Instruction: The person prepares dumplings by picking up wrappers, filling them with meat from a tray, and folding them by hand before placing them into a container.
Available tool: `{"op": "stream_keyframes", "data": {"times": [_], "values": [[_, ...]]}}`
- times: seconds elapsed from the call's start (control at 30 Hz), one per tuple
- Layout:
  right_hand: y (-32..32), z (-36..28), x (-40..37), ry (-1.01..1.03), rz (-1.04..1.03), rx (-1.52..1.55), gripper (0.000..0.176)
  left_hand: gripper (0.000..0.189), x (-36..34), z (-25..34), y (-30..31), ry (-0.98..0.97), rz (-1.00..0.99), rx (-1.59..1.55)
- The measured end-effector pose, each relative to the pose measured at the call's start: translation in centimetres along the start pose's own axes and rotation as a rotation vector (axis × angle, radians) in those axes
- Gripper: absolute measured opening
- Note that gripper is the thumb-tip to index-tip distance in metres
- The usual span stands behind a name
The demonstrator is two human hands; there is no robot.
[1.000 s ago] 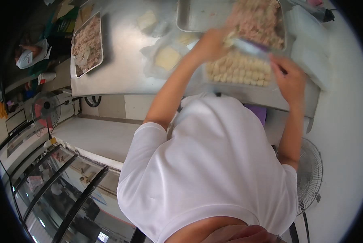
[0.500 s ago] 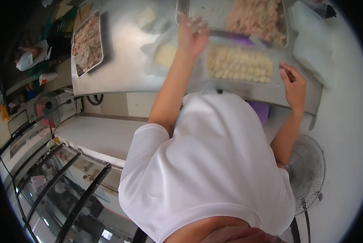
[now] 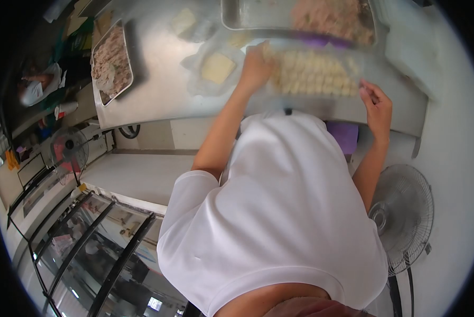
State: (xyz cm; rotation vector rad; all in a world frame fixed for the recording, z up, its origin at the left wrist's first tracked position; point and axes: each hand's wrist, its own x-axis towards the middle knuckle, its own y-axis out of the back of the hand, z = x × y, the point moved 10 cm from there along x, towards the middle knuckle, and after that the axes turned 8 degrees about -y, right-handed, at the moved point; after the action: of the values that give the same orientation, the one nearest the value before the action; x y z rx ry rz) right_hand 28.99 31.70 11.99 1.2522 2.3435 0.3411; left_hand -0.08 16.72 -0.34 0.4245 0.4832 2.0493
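A clear plastic tray (image 3: 348, 94) holds rows of small pale pieces (image 3: 313, 74) and lies across the front part of the metal table, slightly blurred. My left hand (image 3: 256, 68) is closed at the tray's left end, its fingertips smeared by motion. At the opposite end, my right hand (image 3: 377, 105) pinches the tray's right edge between thumb and fingers. Left of my left hand, a stack of square pale wrappers (image 3: 218, 67) rests on clear plastic. Beyond the tray stands a metal pan (image 3: 237, 25) with pinkish minced filling (image 3: 326, 18).
Another pan of mince (image 3: 111, 63) sits at the table's (image 3: 157, 90) left end. More pale sheets (image 3: 184, 20) lie on plastic farther back. Translucent containers (image 3: 411, 47) are at the right. One standing fan (image 3: 403, 211) is at the lower right, another (image 3: 69, 148) at the left.
My left hand has come down from above the tray to its left end. My right hand now meets the right edge, and the tray sits slightly higher in view.
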Motion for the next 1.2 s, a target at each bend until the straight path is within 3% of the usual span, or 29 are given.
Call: {"op": "stream_keyframes", "data": {"times": [0.1,0.17,0.23,0.33,0.47,0.63,0.73,0.8,0.83,0.9,0.97,1.07,1.2], "values": [[0.1,0.8,-0.1,-0.015,0.015,0.018,0.026,0.062,-1.5,5.0,1.0,-0.08,0.131,0.195],[0.2,1.3,0.0,-0.03,0.009,0.01,0.026,0.063,-1.5,5.0,0.7,0.023,0.111,0.128],[0.2,2.0,0.1,-0.042,0.0,0.003,0.026,0.049,-1.2,6.5,-0.2,-0.109,0.02,0.487],[0.2,2.2,0.3,-0.027,0.002,0.028,0.026,0.042,-0.8,7.1,-1.3,-0.218,-0.007,0.708],[0.3,2.1,0.1,-0.018,0.012,0.039,0.027,0.04,-0.5,7.2,-2.0,-0.278,0.044,0.769],[0.5,2.7,-0.2,-0.069,0.037,0.023,0.026,0.038,-0.8,6.7,0.0,-0.136,0.019,0.795],[-0.2,2.2,0.2,-0.052,0.009,0.026,0.026,0.037,-1.1,6.5,-1.1,-0.162,-0.025,0.821],[-1.6,-1.1,0.8,0.072,0.042,-0.476,0.024,0.036,-1.4,6.3,-1.6,-0.117,-0.073,0.799],[-2.0,-1.6,1.3,0.065,0.05,-0.471,0.024,0.035,-1.6,6.0,-2.0,-0.076,-0.122,0.774],[-5.4,-4.4,2.3,0.318,-0.021,-0.817,0.025,0.033,-1.8,5.6,-1.6,-0.094,-0.116,0.732],[-8.5,-6.2,3.9,0.26,-0.167,-1.064,0.024,0.031,-1.8,5.7,-1.3,-0.106,-0.105,0.688],[-12.5,-8.8,5.5,0.329,-0.27,-1.312,0.024,0.026,-1.8,6.0,-1.6,-0.172,-0.16,0.715],[-15.5,-11.2,6.5,0.471,-0.21,-1.282,0.02,0.025,-1.6,5.9,-0.9,-0.176,-0.143,0.746]]}}
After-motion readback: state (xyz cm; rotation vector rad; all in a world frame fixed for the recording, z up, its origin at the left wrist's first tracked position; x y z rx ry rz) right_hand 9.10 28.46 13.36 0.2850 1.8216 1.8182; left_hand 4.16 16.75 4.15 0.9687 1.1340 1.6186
